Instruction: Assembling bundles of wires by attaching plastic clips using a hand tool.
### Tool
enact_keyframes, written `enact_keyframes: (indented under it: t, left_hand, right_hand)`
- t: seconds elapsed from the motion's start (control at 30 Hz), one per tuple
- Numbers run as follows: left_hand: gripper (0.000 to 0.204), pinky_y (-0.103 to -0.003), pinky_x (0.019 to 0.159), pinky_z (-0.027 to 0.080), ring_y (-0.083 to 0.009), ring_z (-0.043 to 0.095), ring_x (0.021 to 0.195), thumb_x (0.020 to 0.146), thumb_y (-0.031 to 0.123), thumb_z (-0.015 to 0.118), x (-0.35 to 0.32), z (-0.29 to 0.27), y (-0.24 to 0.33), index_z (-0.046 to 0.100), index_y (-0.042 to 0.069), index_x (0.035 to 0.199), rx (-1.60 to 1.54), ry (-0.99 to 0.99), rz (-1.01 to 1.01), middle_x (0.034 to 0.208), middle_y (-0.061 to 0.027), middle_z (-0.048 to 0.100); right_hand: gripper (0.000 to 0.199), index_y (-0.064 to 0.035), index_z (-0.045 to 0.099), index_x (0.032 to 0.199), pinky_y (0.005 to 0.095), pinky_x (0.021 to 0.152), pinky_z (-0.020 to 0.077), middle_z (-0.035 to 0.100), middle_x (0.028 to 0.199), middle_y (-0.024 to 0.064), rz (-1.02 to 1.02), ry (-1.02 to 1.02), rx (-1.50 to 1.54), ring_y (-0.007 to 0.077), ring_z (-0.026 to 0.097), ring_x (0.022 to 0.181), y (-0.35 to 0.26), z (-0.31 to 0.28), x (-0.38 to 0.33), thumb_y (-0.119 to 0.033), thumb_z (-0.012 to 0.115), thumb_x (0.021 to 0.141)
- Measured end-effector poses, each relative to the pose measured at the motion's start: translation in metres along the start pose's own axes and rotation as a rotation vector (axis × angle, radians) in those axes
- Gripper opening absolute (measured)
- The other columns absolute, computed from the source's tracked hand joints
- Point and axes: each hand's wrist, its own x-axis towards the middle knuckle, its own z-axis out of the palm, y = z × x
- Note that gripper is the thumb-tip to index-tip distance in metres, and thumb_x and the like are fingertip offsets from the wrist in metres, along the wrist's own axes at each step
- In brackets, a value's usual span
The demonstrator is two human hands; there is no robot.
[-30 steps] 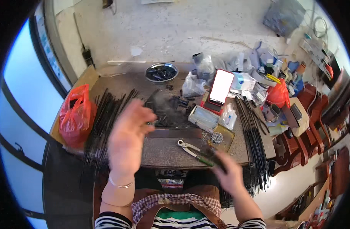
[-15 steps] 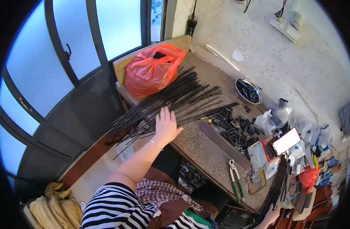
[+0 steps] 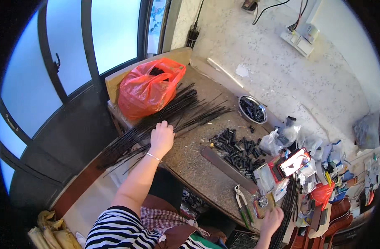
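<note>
The left hand (image 3: 161,138) lies palm down on a heap of long thin black rods (image 3: 157,120), fingers curled loosely over a few of them; whether it actually grips any is hard to tell from here. The rods run slantwise across the near corner of the worktable (image 3: 190,162), their long axis going from below and to the left of the hand, where the ends stick out past the table edge, up and away to its right, where they fan out into loose tips. Just beyond the hand, touching the rods, sits a bulging orange plastic bag (image 3: 148,89) backed by a sheet of cardboard (image 3: 115,81).

To the right of that hand a scatter of short black tubes (image 3: 237,149) covers the tabletop, with a flat dark bar (image 3: 227,168) lying beside them and a round metal bowl (image 3: 252,109) of black pieces farther off toward the wall. A phone with a lit screen (image 3: 293,162) stands among clear bags and clutter.

The right hand (image 3: 273,219) is low at the table's near edge, closed around a second bundle of black rods (image 3: 286,211) that runs nearly upright in the view. Just to the left of it lie pliers with green handles (image 3: 243,205).
</note>
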Motion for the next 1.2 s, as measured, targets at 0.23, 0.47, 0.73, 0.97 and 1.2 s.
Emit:
enact_keyframes:
  t: [0.23, 0.47, 0.73, 0.97, 1.2]
  left_hand:
    - [0.02, -0.036, 0.057, 0.04, -0.0245, 0.046, 0.075, 0.066, 0.02, 0.053, 0.001, -0.019, 0.01, 0.048, 0.003, 0.075, 0.036, 0.025, 0.057, 0.08, -0.0094, 0.042]
    - [0.036, -0.036, 0.058, 0.04, -0.0304, 0.052, 0.064, 0.071, 0.037, 0.046, 0.022, -0.085, 0.073, 0.047, 0.0, 0.073, -0.137, 0.089, -0.169, 0.063, -0.0156, 0.053]
    - [0.029, -0.033, 0.047, 0.036, -0.0198, 0.047, 0.049, 0.075, 0.027, 0.042, 0.044, -0.142, 0.179, 0.047, -0.001, 0.076, -1.32, -0.214, 0.048, 0.051, -0.0093, 0.046]
    - [0.028, -0.031, 0.045, 0.034, -0.0219, 0.042, 0.048, 0.075, 0.026, 0.045, 0.004, -0.105, 0.213, 0.043, -0.001, 0.069, -1.303, 0.312, 0.169, 0.054, -0.0158, 0.044]
    - [0.025, -0.022, 0.046, 0.034, -0.0063, 0.039, 0.051, 0.071, 0.022, 0.053, -0.042, -0.086, 0.197, 0.045, -0.001, 0.065, -1.487, -0.161, 0.166, 0.056, -0.0032, 0.048]
  right_hand:
    - [0.018, -0.0026, 0.052, 0.075, 0.0347, 0.071, 0.0346, 0.047, 0.081, 0.0108, -0.334, -0.223, 0.227, 0.0271, 0.043, 0.08, -0.04, 0.011, -0.009, -0.008, 0.057, 0.058]
    - [0.018, -0.0042, 0.053, 0.077, 0.0335, 0.07, 0.0363, 0.048, 0.083, 0.0083, -0.29, -0.196, 0.27, 0.0256, 0.044, 0.079, -0.01, 0.004, -0.027, -0.008, 0.055, 0.06]
    - [0.019, -0.0042, 0.053, 0.079, 0.0313, 0.07, 0.0379, 0.049, 0.087, 0.008, -0.231, -0.227, 0.22, 0.0253, 0.045, 0.081, -0.004, -0.012, -0.038, -0.006, 0.055, 0.06]
    - [0.016, -0.0041, 0.053, 0.076, 0.0323, 0.068, 0.0382, 0.049, 0.084, 0.0066, -0.205, -0.21, 0.136, 0.0253, 0.045, 0.078, -0.011, -0.017, -0.053, -0.006, 0.055, 0.06]
    - [0.013, -0.0012, 0.054, 0.075, 0.0311, 0.069, 0.0387, 0.052, 0.083, 0.0111, -0.243, -0.166, 0.397, 0.0256, 0.049, 0.078, -0.069, -0.033, -0.04, -0.003, 0.053, 0.062]
